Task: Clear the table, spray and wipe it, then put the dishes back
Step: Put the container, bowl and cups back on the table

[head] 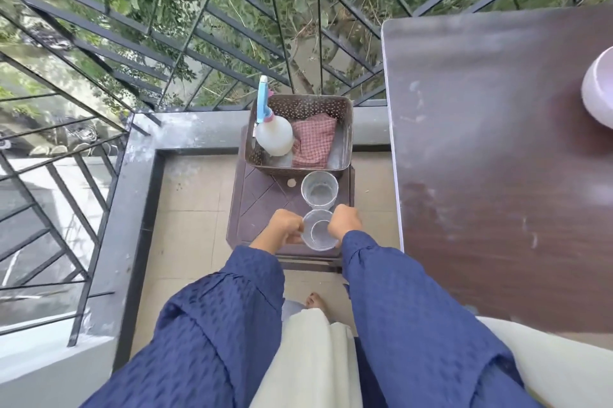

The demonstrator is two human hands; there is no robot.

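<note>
Blue sleeves [232, 324] fill the bottom of the frame, reaching forward to a low stool [265, 205] at centre. Both hands close round one clear glass [319, 234] at the stool's near edge: the left hand [286, 227] curls against its left wall, the right hand [345, 221] against its right, fingers bent in a firm wrap. Whether the glass rests on the stool or hangs just above it I cannot tell. A second glass [319, 190] stands just beyond, near the first, in front of a basket [345, 128] that holds a spray bottle [273, 135] and a checked cloth [313, 142].

Parking the glasses here likely frees the counter [497, 175] at the right of the frame for wiping, with spray and cloth kept close by. Clearing seems unfinished: a pale bowl [597, 89] sits on the counter at the right edge, and the dark top shows smears.
</note>
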